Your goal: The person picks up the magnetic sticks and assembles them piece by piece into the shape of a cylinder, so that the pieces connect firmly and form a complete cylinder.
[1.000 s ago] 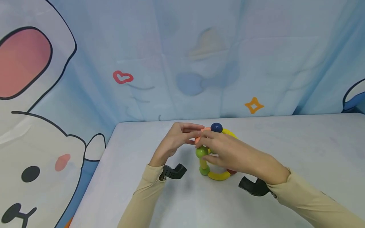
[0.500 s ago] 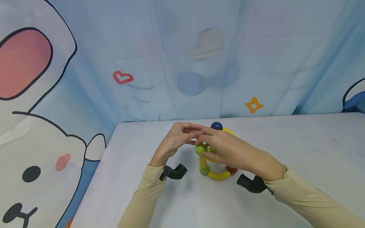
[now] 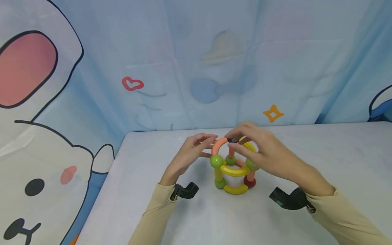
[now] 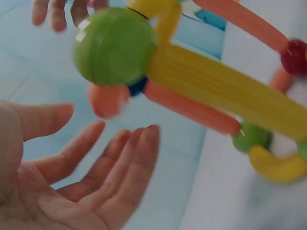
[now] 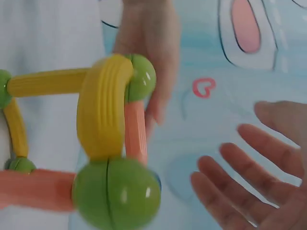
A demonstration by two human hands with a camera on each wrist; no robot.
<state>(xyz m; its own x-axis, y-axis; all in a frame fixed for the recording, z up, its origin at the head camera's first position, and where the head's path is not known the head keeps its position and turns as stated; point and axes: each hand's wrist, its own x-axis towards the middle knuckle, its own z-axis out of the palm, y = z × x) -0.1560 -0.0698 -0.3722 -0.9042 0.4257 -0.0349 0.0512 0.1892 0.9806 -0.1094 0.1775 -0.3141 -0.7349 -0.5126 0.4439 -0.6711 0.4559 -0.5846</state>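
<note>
A frame of coloured rods and balls stands on the table, with a curved yellow rod across its upper front. At its upper left front corner is a green ball, joined to a curved orange rod. My left hand is just left of the frame; in the left wrist view its loosely bent fingers hold nothing. Above the back corner, my right hand partly hides a dark blue ball. The right wrist view shows its spread fingers apart from the frame.
The white-covered table extends on both sides of the frame. Behind it hangs a light blue curtain with printed figures. Black wrist cameras, one of them the right one, hang below both wrists.
My right hand has moved right and back, from the green ball to above the blue one, uncovering the orange and front yellow rods. The left hand has barely shifted.
</note>
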